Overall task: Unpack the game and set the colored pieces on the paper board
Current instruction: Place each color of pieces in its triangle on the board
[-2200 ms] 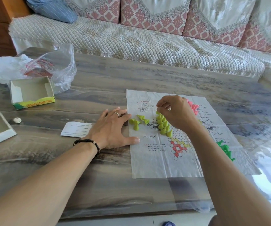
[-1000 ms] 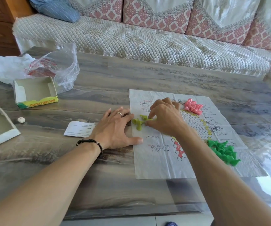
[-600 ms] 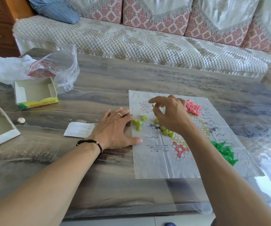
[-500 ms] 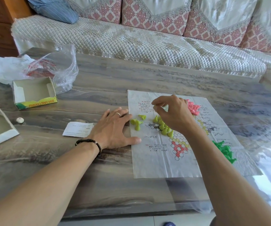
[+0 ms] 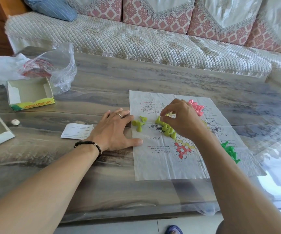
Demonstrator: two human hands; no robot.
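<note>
Paper board [image 5: 168, 166]: lying flat near the table's [image 5: 102, 183] front-right part, its printed star of circles facing up.

Yellow-green pieces, placed [image 5: 167, 130]: standing in a tight cluster on the star's left arm, touching one another.

Yellow-green pieces, loose [image 5: 138, 124]: 3 or so, lying tipped at the board's left edge, apart from the cluster.

Pink pieces [image 5: 196, 108]: heaping near the board's far edge. Green pieces [image 5: 231, 152]: heaping at its right edge. Neither is being set out yet.

Right hand [image 5: 182, 120]: hovering over the cluster, thumb and forefinger pinching narrow; it is probably holding 1 yellow-green piece, though the fingers are hiding most of it.

Left hand [image 5: 114, 130]: resting flat and spread wide, fingertips and thumb pinning the board's left edge.

Leaflet [image 5: 77, 131]: lying partly under the left wrist. Box halves [image 5: 29, 95], plastic bag [image 5: 52, 68] and a small white disc [image 5: 15, 122]: sitting toward the table's left edge.

Risk, judged: the standing pieces are crowding each other, so knuckles brushing them while lowering the next piece could be toppling several. The thin paper could be sliding or creasing if the left hand lifts.
</note>
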